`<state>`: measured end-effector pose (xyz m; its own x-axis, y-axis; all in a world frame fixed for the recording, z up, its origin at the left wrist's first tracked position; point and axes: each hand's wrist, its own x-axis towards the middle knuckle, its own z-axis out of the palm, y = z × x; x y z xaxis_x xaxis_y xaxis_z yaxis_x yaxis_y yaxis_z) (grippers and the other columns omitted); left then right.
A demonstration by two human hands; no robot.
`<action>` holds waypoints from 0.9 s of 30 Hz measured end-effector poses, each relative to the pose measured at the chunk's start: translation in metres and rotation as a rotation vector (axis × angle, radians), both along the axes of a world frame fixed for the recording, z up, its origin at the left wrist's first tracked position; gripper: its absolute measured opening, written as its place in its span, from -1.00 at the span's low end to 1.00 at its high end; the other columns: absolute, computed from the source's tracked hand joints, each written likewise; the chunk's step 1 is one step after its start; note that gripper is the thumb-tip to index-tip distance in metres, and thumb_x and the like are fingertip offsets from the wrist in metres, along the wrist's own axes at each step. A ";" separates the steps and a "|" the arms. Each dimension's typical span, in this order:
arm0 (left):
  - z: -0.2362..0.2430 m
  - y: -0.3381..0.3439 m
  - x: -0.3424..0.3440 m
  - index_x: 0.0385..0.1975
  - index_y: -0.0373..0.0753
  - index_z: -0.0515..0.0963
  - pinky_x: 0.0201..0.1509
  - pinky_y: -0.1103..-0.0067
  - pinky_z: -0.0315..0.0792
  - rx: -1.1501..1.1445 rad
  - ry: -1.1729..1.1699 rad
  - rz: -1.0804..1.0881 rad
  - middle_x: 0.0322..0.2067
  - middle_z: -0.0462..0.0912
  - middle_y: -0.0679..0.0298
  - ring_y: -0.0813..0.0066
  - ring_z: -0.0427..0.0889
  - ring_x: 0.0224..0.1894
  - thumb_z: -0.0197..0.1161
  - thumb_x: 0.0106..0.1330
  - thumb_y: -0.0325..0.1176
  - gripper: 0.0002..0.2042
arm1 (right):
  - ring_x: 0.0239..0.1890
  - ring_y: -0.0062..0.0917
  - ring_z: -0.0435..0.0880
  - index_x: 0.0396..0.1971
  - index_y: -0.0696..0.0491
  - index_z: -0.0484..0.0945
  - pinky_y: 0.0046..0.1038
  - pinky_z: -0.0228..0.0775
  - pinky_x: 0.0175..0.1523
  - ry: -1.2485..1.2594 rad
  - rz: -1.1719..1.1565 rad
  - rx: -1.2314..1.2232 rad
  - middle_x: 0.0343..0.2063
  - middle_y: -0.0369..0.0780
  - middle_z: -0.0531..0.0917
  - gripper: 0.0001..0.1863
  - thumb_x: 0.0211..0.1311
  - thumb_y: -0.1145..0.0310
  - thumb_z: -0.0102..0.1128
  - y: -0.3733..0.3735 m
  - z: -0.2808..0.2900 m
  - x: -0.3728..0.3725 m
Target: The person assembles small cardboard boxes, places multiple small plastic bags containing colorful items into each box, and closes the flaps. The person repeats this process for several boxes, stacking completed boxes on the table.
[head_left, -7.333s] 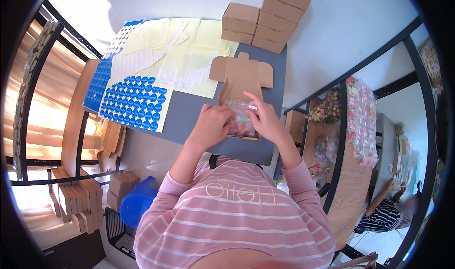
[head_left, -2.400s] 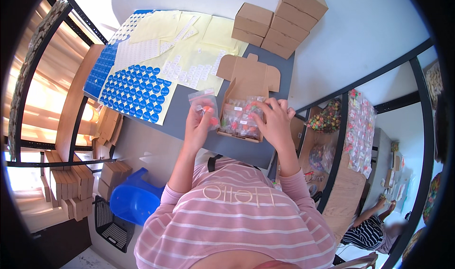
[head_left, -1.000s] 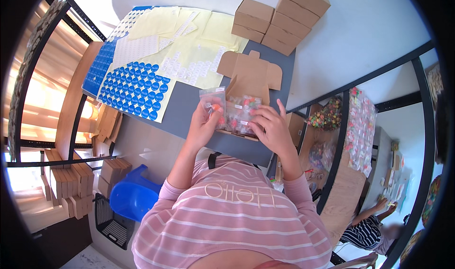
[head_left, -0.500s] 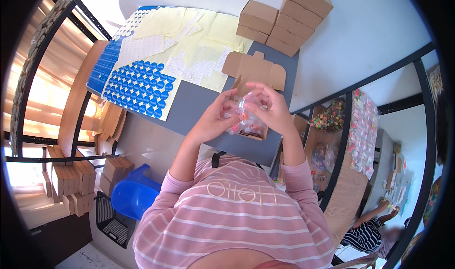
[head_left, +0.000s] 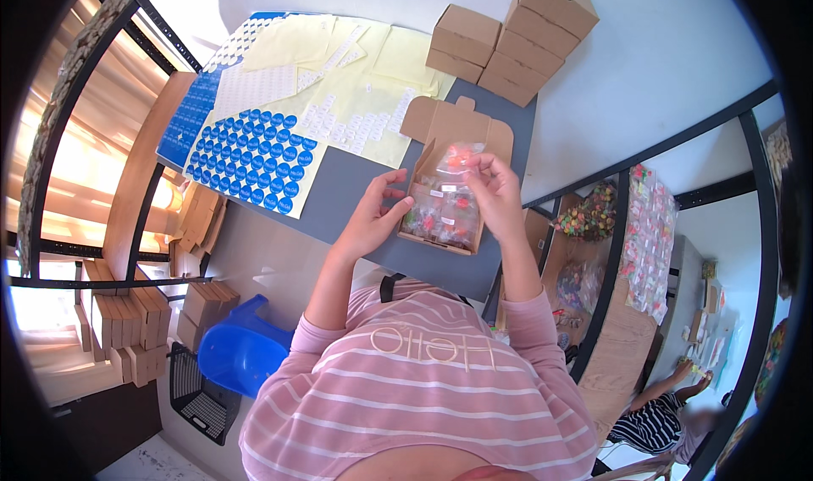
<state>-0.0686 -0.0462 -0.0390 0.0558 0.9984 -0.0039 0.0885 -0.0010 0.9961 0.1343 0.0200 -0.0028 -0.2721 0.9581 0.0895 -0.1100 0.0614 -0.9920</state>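
On the grey table stands a cardboard box with its flap lid folded back on the far side. Inside it lie several small clear plastic bags with white labels and colourful contents, red, orange and green among them. My right hand pinches the edge of a clear plastic bag with orange-pink contents at the box's far end. At the box's left wall is my left hand, holding nothing, its fingers apart and its thumb tip at the wall; whether it touches cannot be told.
Sheets of round blue stickers and pale backing sheets cover the table's left and far parts. Closed cardboard boxes are stacked at the far right. A blue chair stands at left, shelving at right, where another person works.
My hands were together over the box, handling clear bags. They have parted: the left moved slightly left, the right holds one bag at the far end, and the box's contents now show.
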 end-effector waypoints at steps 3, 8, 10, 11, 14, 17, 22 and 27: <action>0.001 -0.001 0.002 0.19 -0.28 0.24 -0.09 0.58 0.43 0.002 -0.003 0.029 0.12 0.33 0.17 0.42 0.43 0.03 0.18 0.29 -0.31 -0.50 | -0.40 -0.65 0.62 -0.10 0.13 0.48 -0.56 0.45 -0.35 -0.348 0.154 -0.057 -0.41 -0.25 0.63 -0.74 0.20 0.45 0.16 -0.022 0.007 -0.005; 0.013 -0.003 0.006 0.16 -0.27 0.28 -0.12 0.59 0.45 0.047 0.138 -0.005 0.06 0.34 0.16 0.43 0.44 0.00 0.20 0.27 -0.33 -0.53 | -0.52 -0.34 0.64 -0.12 0.12 0.51 -0.42 0.43 -0.37 -0.814 0.128 0.181 -0.46 -0.11 0.65 -0.67 0.18 0.25 0.18 -0.031 0.020 -0.007; 0.019 -0.003 0.008 0.14 -0.25 0.31 -0.11 0.57 0.44 0.039 0.163 -0.019 0.04 0.34 0.14 0.39 0.43 -0.01 0.23 0.24 -0.33 -0.53 | -0.47 -0.27 0.64 -0.13 0.11 0.52 -0.36 0.44 -0.33 -0.920 0.112 0.133 -0.46 -0.12 0.65 -0.64 0.18 0.17 0.16 -0.023 0.021 -0.007; 0.022 -0.003 0.010 0.12 -0.24 0.33 -0.08 0.54 0.43 0.031 0.165 -0.010 0.02 0.35 0.14 0.35 0.41 0.00 0.26 0.20 -0.34 -0.53 | -0.44 -0.26 0.64 -0.14 0.09 0.53 -0.34 0.44 -0.30 -0.935 0.070 0.138 -0.45 -0.12 0.65 -0.64 0.18 0.15 0.16 -0.018 0.020 -0.008; 0.031 -0.008 0.017 0.02 -0.20 0.42 0.00 0.43 0.36 0.187 0.434 0.071 -0.06 0.36 0.14 0.23 0.36 -0.01 0.35 0.08 -0.34 -0.53 | -0.36 -0.26 0.64 -0.15 0.06 0.54 -0.30 0.44 -0.23 -0.972 -0.032 0.193 -0.43 -0.13 0.66 -0.65 0.18 0.12 0.15 0.002 0.009 -0.015; 0.040 -0.014 0.024 -0.14 -0.12 0.52 0.06 0.35 0.24 0.304 0.673 0.089 -0.14 0.37 0.22 0.17 0.30 -0.03 0.40 -0.03 -0.34 -0.61 | -0.32 -0.26 0.64 -0.13 0.06 0.53 -0.30 0.44 -0.19 -1.017 -0.031 0.271 -0.43 -0.14 0.66 -0.66 0.16 0.17 0.16 0.025 -0.006 -0.022; 0.049 -0.015 0.034 -0.35 -0.06 0.60 0.00 0.35 0.18 0.394 0.811 0.053 -0.18 0.39 0.30 0.23 0.30 -0.05 0.40 -0.07 -0.37 -0.76 | -0.32 -0.27 0.65 -0.08 0.10 0.51 -0.32 0.45 -0.21 -0.904 0.231 0.127 -0.40 -0.14 0.65 -0.67 0.14 0.34 0.14 0.049 -0.013 -0.018; 0.050 -0.020 0.029 -0.44 -0.08 0.59 0.01 0.36 0.16 0.457 0.859 0.118 -0.18 0.42 0.35 0.24 0.31 -0.03 0.34 -0.04 -0.40 -0.86 | -0.30 -0.27 0.66 -0.12 0.14 0.51 -0.33 0.46 -0.23 -0.594 0.146 0.018 -0.37 -0.10 0.66 -0.70 0.11 0.52 0.05 0.050 -0.010 -0.016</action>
<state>-0.0396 -0.0657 0.0108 0.1142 0.9128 0.3920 0.8076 -0.3151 0.4985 0.1184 0.0696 -0.0124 -0.4085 0.9070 -0.1021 0.4528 0.1042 -0.8855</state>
